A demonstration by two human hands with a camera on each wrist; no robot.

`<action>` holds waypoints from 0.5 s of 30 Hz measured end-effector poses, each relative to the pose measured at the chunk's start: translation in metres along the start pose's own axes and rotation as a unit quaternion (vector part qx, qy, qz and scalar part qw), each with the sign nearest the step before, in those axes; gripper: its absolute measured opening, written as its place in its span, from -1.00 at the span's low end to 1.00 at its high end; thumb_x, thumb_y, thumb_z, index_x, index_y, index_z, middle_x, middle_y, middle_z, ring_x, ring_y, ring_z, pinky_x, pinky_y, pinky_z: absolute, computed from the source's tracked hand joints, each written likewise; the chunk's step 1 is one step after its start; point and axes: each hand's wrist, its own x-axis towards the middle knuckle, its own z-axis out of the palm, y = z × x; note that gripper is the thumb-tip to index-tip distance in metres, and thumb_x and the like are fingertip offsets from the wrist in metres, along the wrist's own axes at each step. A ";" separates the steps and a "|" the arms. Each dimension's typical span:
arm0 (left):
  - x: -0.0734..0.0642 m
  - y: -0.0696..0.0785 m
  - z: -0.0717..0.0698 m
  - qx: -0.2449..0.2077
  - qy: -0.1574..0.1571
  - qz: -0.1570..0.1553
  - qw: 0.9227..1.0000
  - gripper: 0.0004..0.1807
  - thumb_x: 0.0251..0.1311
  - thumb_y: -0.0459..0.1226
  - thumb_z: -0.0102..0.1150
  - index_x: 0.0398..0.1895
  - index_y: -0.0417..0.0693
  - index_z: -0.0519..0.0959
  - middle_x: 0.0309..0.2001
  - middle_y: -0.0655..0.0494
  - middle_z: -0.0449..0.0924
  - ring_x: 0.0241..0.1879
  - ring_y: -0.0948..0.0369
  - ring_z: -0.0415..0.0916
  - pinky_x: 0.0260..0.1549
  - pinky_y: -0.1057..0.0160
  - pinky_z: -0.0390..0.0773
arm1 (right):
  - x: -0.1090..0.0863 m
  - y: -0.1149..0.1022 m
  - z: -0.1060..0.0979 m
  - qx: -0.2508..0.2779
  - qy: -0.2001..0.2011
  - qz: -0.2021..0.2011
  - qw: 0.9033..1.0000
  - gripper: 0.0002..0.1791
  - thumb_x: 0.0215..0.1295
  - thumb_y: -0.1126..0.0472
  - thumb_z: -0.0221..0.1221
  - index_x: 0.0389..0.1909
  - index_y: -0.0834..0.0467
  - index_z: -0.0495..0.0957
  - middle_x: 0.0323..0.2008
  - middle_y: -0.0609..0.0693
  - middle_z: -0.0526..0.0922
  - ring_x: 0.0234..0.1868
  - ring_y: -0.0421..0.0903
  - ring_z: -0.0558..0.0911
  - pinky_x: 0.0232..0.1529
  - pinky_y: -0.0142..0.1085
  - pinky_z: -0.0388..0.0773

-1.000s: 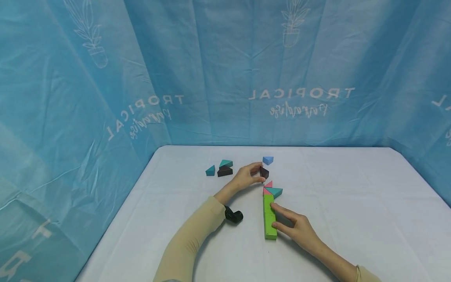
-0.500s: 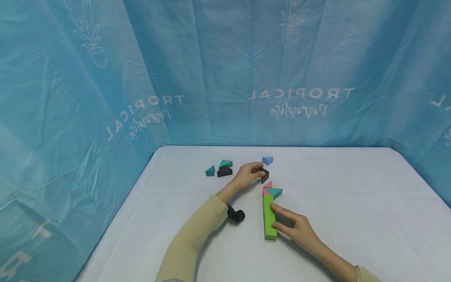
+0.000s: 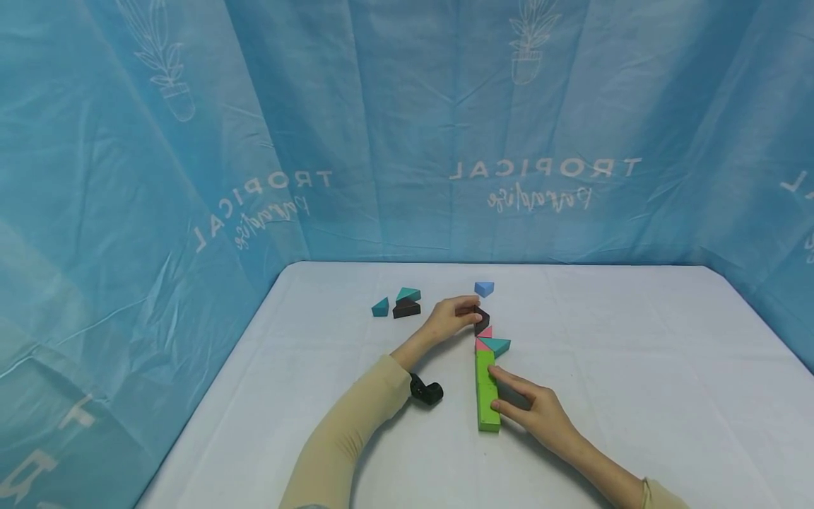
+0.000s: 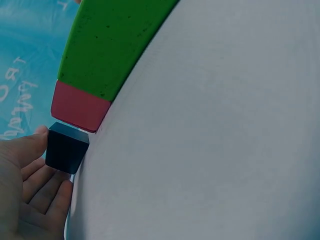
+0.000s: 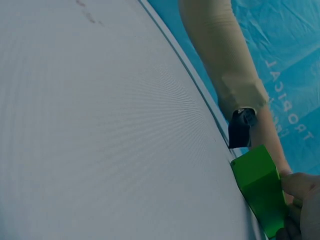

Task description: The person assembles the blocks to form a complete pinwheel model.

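My left hand (image 3: 449, 319) pinches a dark brown triangular block (image 3: 482, 322) between thumb and fingers. In the left wrist view this dark block (image 4: 67, 148) stands right beside a pink block (image 4: 80, 107) at the end of the green bar (image 4: 112, 50). On the head view, two small pink triangles (image 3: 485, 332) and a teal triangle (image 3: 497, 345) sit at the far end of the long green bar (image 3: 486, 389). The thumb and index fingertip of my right hand (image 3: 540, 417) rest against the bar's right side, its fingers fairly straight.
Back left on the white table (image 3: 636, 382) lie a teal wedge (image 3: 380, 307), a green-teal triangle (image 3: 408, 293) and a dark brown block (image 3: 406, 308). A blue triangle (image 3: 485, 289) lies beyond my left hand. A black device (image 3: 427, 392) is at my left wrist. Blue curtains hang behind.
My left hand has brought the dark triangular block slightly right and nearer, up to the pink triangle. Its thumb has shifted on the block. The right hand and green bar have stayed put.
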 end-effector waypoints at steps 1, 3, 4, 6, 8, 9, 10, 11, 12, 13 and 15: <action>-0.001 0.000 0.000 -0.002 -0.002 0.000 1.000 -0.48 0.24 -0.23 0.20 0.24 -0.25 0.41 0.13 -0.04 0.51 0.09 0.16 0.48 0.00 0.41 0.47 | 0.000 0.000 0.000 0.001 0.000 0.000 1.000 -0.42 0.17 0.30 0.29 0.22 0.32 0.41 0.23 0.22 0.38 0.24 0.15 0.35 0.15 -0.54 0.21; -0.002 0.000 0.001 -0.004 -0.004 0.001 1.000 -0.47 0.24 -0.22 0.20 0.25 -0.23 0.41 0.13 -0.03 0.51 0.09 0.17 0.48 -0.01 0.41 0.47 | 0.000 0.002 0.001 0.001 0.000 -0.002 1.000 -0.43 0.16 0.31 0.29 0.22 0.33 0.41 0.23 0.23 0.38 0.24 0.17 0.34 0.15 -0.55 0.21; -0.003 0.001 0.001 -0.006 -0.004 0.003 1.000 -0.47 0.24 -0.22 0.20 0.24 -0.24 0.41 0.12 -0.03 0.51 0.08 0.17 0.49 -0.01 0.41 0.48 | 0.000 0.004 0.001 0.002 0.001 -0.002 1.000 -0.42 0.16 0.31 0.29 0.22 0.33 0.40 0.23 0.23 0.38 0.24 0.17 0.34 0.15 -0.56 0.21; -0.005 0.001 0.001 -0.010 -0.005 0.004 1.000 -0.46 0.23 -0.21 0.21 0.24 -0.24 0.42 0.12 -0.02 0.52 0.07 0.18 0.49 -0.02 0.40 0.49 | 0.000 0.013 0.003 0.002 0.003 -0.001 1.000 -0.42 0.16 0.31 0.29 0.23 0.30 0.40 0.24 0.20 0.38 0.25 0.17 0.33 0.16 -0.57 0.20; -0.006 0.001 0.002 -0.011 -0.004 0.008 1.000 -0.47 0.23 -0.21 0.22 0.23 -0.24 0.42 0.10 -0.02 0.53 0.06 0.19 0.50 -0.02 0.40 0.48 | 0.000 0.023 0.004 0.000 0.005 -0.002 1.000 -0.41 0.16 0.28 0.30 0.24 0.24 0.41 0.25 0.14 0.39 0.25 0.13 0.34 0.16 -0.57 0.19; -0.007 0.001 0.002 -0.012 -0.004 0.009 1.000 -0.47 0.22 -0.21 0.22 0.23 -0.25 0.42 0.09 -0.03 0.54 0.05 0.18 0.51 -0.02 0.40 0.48 | 0.000 0.027 0.004 -0.001 0.006 -0.002 1.000 -0.41 0.16 0.26 0.30 0.25 0.21 0.41 0.25 0.11 0.39 0.26 0.11 0.34 0.16 -0.56 0.19; -0.007 0.001 0.003 -0.011 -0.003 0.011 1.000 -0.47 0.22 -0.21 0.23 0.23 -0.25 0.43 0.09 -0.02 0.55 0.05 0.19 0.51 -0.02 0.40 0.48 | 0.000 0.032 0.005 -0.001 0.007 -0.001 1.000 -0.40 0.16 0.24 0.30 0.25 0.18 0.42 0.26 0.07 0.39 0.27 0.08 0.33 0.17 -0.55 0.19; -0.007 0.000 0.003 -0.009 -0.003 0.013 1.000 -0.47 0.22 -0.21 0.23 0.23 -0.25 0.43 0.08 -0.01 0.55 0.04 0.19 0.51 -0.02 0.41 0.48 | 0.000 0.034 0.005 -0.002 0.007 -0.002 1.000 -0.40 0.17 0.22 0.30 0.26 0.14 0.42 0.26 0.04 0.39 0.27 0.05 0.34 0.18 -0.55 0.20; -0.008 0.000 0.003 -0.008 -0.002 0.015 1.000 -0.47 0.22 -0.21 0.23 0.22 -0.25 0.43 0.08 -0.02 0.55 0.04 0.18 0.52 -0.01 0.41 0.48 | 0.000 0.036 0.005 -0.002 0.007 -0.003 1.000 -0.40 0.17 0.19 0.30 0.26 0.12 0.42 0.26 0.01 0.39 0.27 0.02 0.34 0.18 -0.54 0.20; -0.008 0.001 0.003 -0.008 -0.002 0.017 1.000 -0.47 0.22 -0.22 0.23 0.22 -0.25 0.43 0.08 -0.02 0.55 0.04 0.17 0.52 -0.02 0.41 0.48 | 0.000 0.037 0.005 -0.001 0.007 -0.003 1.000 -0.40 0.17 0.17 0.30 0.26 0.10 0.42 0.26 -0.01 0.39 0.27 0.00 0.34 0.18 -0.53 0.20; -0.009 0.001 0.003 -0.008 -0.002 0.020 1.000 -0.47 0.21 -0.23 0.24 0.22 -0.26 0.43 0.08 -0.02 0.55 0.03 0.17 0.53 -0.02 0.40 0.48 | -0.001 0.038 0.005 0.002 0.006 -0.003 1.000 -0.40 0.17 0.15 0.30 0.26 0.08 0.42 0.26 -0.02 0.39 0.27 -0.02 0.34 0.19 -0.52 0.20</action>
